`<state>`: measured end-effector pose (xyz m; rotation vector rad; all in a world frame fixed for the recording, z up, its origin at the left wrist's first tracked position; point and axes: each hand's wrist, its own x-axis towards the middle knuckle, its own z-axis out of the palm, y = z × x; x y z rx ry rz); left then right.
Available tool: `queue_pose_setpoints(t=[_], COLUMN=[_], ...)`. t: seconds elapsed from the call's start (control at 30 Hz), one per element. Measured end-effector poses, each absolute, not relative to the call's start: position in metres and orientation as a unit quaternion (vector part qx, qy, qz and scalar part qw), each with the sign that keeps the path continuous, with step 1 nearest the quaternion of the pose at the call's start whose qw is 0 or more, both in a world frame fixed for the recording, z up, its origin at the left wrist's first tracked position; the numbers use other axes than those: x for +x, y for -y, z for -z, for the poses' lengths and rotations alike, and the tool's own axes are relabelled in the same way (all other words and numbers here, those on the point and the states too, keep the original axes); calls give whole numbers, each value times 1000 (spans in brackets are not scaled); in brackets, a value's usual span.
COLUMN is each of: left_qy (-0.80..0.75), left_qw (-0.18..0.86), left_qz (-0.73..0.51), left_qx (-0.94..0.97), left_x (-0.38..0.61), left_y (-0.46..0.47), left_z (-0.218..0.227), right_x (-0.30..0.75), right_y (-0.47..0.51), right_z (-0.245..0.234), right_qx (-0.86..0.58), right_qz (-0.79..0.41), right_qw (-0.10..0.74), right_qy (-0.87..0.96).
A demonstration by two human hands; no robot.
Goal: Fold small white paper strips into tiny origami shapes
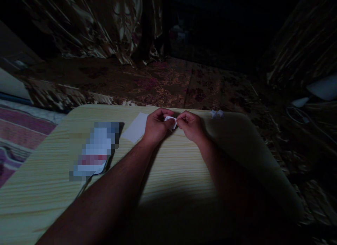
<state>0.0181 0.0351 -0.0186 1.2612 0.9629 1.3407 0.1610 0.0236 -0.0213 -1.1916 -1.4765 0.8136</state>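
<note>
A small piece of folded white paper [170, 122] is pinched between the thumb and fingers of my left hand [157, 125], above the far half of the wooden table. My right hand [190, 124] has its thumb and fingertips pressed together at the paper's right edge. The fingertips hide part of the paper. Beside my left hand lies a flat white sheet [135, 128], partly covered by that hand. To the right of my right hand, two small folded paper pieces [217, 114] rest near the table's far edge.
A phone-like object [96, 148], blurred by pixelation, lies on the left of the table [173, 174] with a cable at its near end. A patterned cloth surface [158, 83] borders the far edge. At right are a white lamp-like object [323, 86] and a coiled cable [297, 115].
</note>
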Motion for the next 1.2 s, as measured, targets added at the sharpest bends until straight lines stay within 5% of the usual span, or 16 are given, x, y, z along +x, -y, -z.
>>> queue_pose_setpoints(t=[1.2], left_qy=[-361], left_qw=[539], left_qz=[-522], left_qx=[554], left_x=[19], left_y=[-36], left_z=[20], right_x=[162], right_y=[-27], right_z=[25], right_qx=[-509], right_qz=[-327], right_qw=[543], right_qy=[582])
